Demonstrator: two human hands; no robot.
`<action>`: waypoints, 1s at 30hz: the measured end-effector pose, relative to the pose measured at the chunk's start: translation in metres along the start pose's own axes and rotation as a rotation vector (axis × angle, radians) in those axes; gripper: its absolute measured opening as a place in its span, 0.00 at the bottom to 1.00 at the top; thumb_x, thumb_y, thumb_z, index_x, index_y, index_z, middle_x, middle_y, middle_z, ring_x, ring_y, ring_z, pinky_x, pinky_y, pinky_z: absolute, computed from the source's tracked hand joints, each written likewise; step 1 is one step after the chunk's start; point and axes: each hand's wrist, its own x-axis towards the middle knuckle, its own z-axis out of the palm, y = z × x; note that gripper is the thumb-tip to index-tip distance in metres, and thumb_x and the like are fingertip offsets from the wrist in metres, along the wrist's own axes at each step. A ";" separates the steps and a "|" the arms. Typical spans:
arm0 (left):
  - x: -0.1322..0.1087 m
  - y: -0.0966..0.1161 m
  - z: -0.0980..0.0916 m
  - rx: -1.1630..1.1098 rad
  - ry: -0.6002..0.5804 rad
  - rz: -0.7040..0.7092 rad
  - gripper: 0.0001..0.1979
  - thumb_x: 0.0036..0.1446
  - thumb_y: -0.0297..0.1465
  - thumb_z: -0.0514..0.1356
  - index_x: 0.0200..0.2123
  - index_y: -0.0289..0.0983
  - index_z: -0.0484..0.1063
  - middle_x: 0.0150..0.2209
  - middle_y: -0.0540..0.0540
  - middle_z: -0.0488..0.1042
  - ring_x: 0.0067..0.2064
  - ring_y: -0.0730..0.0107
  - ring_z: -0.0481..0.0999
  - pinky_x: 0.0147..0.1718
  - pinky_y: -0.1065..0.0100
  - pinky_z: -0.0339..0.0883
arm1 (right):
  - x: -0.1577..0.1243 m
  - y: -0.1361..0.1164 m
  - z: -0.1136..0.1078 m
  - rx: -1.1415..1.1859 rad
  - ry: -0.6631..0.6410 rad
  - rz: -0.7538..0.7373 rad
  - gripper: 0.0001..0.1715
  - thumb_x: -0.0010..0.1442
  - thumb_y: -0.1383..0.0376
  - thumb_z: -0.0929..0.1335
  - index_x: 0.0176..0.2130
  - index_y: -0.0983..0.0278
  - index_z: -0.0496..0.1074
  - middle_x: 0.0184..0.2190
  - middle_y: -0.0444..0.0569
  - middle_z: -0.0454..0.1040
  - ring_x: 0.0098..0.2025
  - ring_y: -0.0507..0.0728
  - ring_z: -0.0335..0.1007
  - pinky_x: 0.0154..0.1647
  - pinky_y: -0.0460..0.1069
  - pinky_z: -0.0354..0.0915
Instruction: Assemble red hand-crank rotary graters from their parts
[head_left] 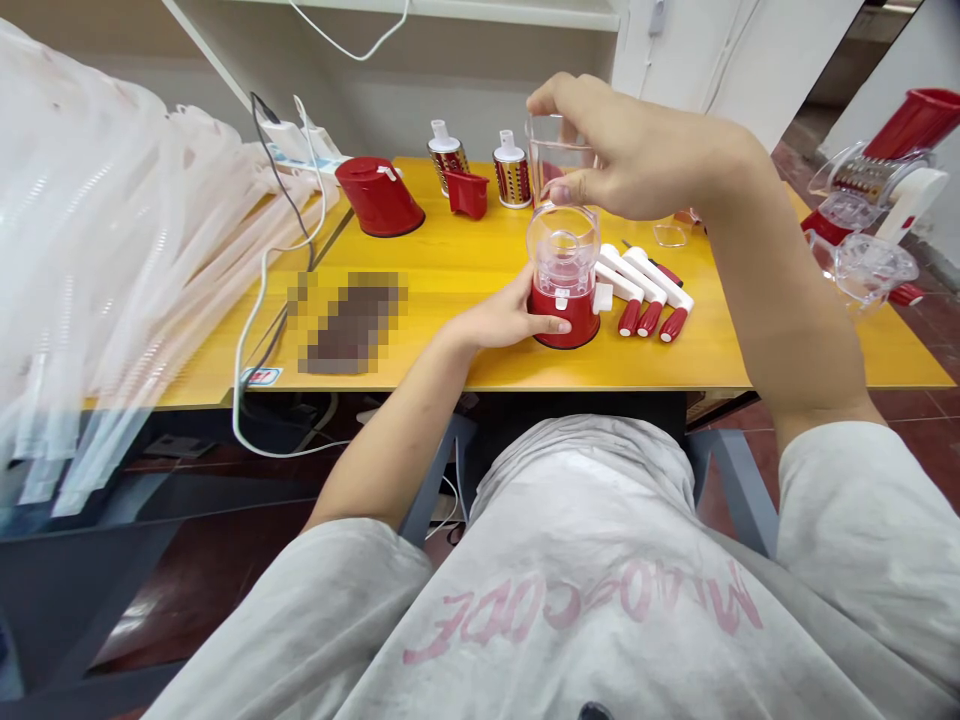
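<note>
The red base [568, 328] of a rotary grater stands near the table's front edge, with a white lever on its right side. My left hand [501, 318] is wrapped round the base from the left, thumb across its front. Above it rises the clear plastic grater body [564, 232], its round opening facing me. My right hand [634, 150] grips the tall clear hopper at its top, fingers behind and thumb in front. Just right of the base lie several white crank handles [660, 278] with red grips.
Behind stand two grater drums [513, 178], a red piece [467, 196] and another red base [380, 198]. A blurred-out dark object [349, 330] lies left. Clear plastic bags [112, 230] and a white cable [259, 290] crowd the left side. An assembled grater [870, 190] is at right.
</note>
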 end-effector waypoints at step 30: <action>0.005 -0.024 -0.005 0.103 0.063 0.122 0.76 0.55 0.61 0.88 0.93 0.37 0.58 0.95 0.25 0.57 0.96 0.22 0.58 0.97 0.33 0.51 | -0.034 0.089 0.085 0.526 0.361 -0.188 0.90 0.53 0.03 0.69 0.94 0.40 0.54 0.93 0.54 0.64 0.86 0.80 0.76 0.86 0.73 0.78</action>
